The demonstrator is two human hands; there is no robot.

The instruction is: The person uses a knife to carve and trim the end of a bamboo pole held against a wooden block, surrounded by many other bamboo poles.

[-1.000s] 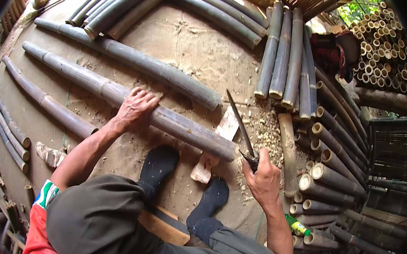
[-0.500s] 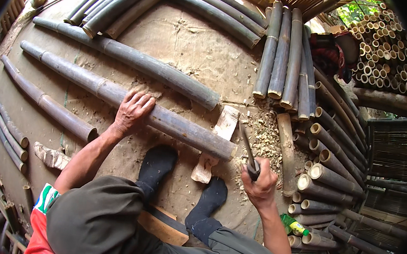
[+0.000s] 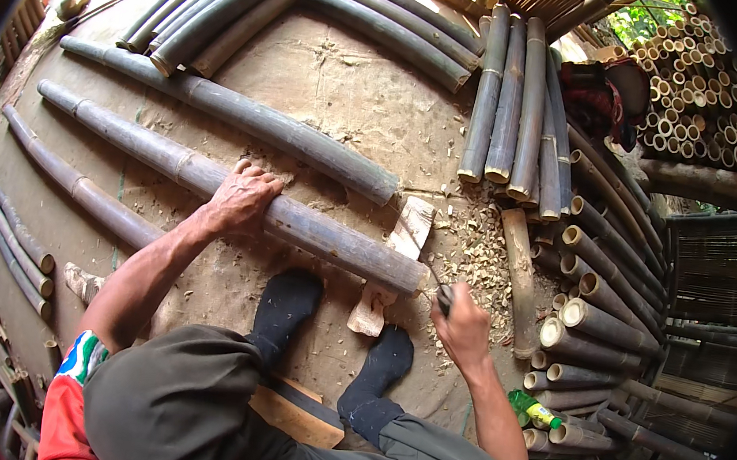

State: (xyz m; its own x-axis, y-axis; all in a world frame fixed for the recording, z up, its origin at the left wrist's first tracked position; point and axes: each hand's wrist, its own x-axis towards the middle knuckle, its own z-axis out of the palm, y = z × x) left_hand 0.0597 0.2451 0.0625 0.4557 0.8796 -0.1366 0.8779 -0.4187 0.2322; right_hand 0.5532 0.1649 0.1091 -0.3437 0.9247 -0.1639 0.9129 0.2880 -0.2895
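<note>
A thick grey-brown bamboo pole [image 3: 341,243] lies slantwise across the ground in front of me, its right end resting on a pale wooden block [image 3: 412,225]. My left hand [image 3: 248,195] is wrapped over the pole near its middle. In my right hand [image 3: 464,328], closed around the handle, is a knife [image 3: 437,278] with a thin dark blade. The blade is beside the pole's cut right end; whether it touches the rim I cannot tell. Pale shavings [image 3: 492,277] cover the ground just right of that end.
Another bamboo pole [image 3: 255,121] lies beyond mine, and a thinner one [image 3: 80,184] is nearer on the left. Cut bamboo is stacked along the right [image 3: 607,328] and at the back [image 3: 387,32]. My dark-socked feet [image 3: 287,311] stand close below the pole. A green bottle [image 3: 533,410] sits at right.
My right hand has moved slightly up and left, swinging the knife blade from beyond the pole's end to right beside it. The left hand keeps its place on the pole; its elbow has shifted slightly.
</note>
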